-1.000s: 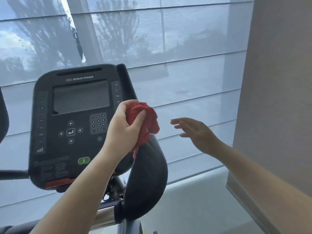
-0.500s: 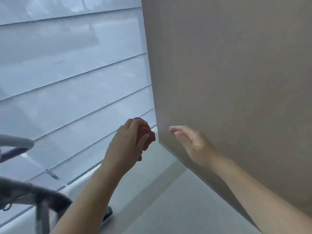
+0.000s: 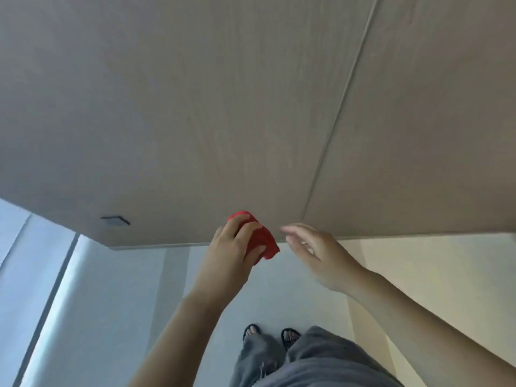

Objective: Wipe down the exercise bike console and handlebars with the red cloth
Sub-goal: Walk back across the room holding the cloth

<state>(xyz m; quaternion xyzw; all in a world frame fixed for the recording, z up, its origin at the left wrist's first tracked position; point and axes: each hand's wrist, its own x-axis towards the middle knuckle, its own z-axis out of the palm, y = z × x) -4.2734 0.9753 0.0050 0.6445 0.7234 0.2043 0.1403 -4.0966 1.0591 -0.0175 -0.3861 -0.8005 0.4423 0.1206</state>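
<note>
The red cloth [image 3: 262,241] is bunched up in my left hand [image 3: 231,247], held out in front of me at mid-frame, in front of a wall. My right hand [image 3: 312,252] is spread open just to the right of the cloth, a short gap away, holding nothing. The exercise bike, its console and its handlebars are out of view.
A brown panelled wall [image 3: 195,107] fills the upper part of the view, with a small dark plate [image 3: 114,220] low on it. Pale floor [image 3: 125,289] lies below. My grey trousers [image 3: 307,358] and sandalled feet [image 3: 270,335] show at the bottom.
The view has swung right and down, away from the bike console and window to the wall and floor. My left hand keeps the cloth; both hands stay raised close together.
</note>
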